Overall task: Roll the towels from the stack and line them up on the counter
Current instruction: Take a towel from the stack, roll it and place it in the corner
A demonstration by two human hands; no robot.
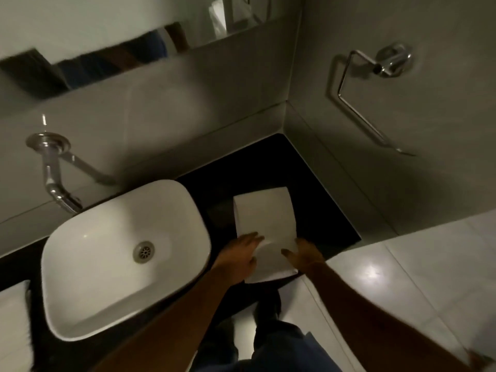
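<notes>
While both hands press flat, fingers spread and gripping nothing, the left hand (241, 251) and right hand (306, 255) rest on a white folded towel (264, 218) lying on the glossy black tabletop (316, 194), just beside a smooth rounded white basin (80, 264).

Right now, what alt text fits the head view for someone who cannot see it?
Both hands, left hand and right hand, rest on the near end of a flat white towel lying on a black counter. A white basin sits to its left, a chrome towel ring on the wall.
</notes>
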